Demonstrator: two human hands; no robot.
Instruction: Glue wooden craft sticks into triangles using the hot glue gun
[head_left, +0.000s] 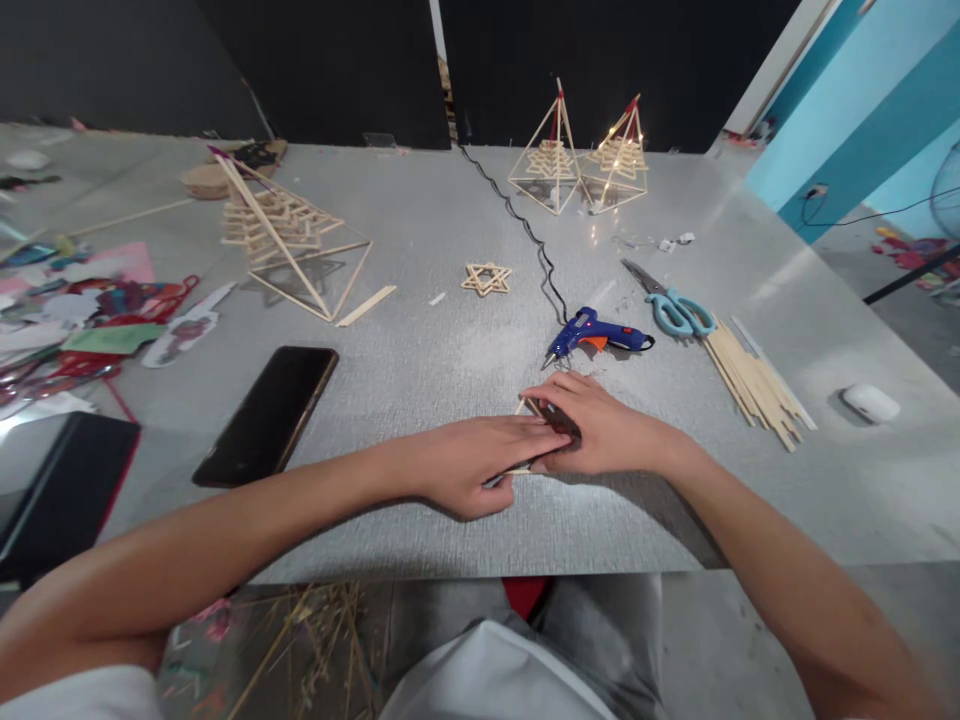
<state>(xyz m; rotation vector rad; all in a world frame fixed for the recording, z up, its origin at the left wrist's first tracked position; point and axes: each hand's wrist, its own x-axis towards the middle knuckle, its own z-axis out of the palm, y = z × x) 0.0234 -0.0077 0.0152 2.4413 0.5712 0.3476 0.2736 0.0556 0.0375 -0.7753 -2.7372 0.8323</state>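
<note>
Near the table's front edge my two hands meet over thin wooden sticks [519, 472], which are mostly hidden. My left hand [469, 460] lies palm down, its fingers reaching under my right hand and its thumb bent in against the sticks. Curled around the other side, my right hand [607, 425] pinches a stick end with its fingertips. A dark patch between the hands cannot be made out. Just beyond them rests a blue hot glue gun [589, 332], nozzle toward my hands. A small wooden six-pointed star [487, 279] lies farther back.
Light-blue-handled scissors [679, 310] and a bundle of flat sticks [750, 380] lie right. A phone [266, 415] and a stick-built pyramid [285, 235] are left. Two more pyramids [555, 150] stand behind. The glue gun's black cord [517, 215] crosses the table. Paper scraps [112, 335] cover the far left.
</note>
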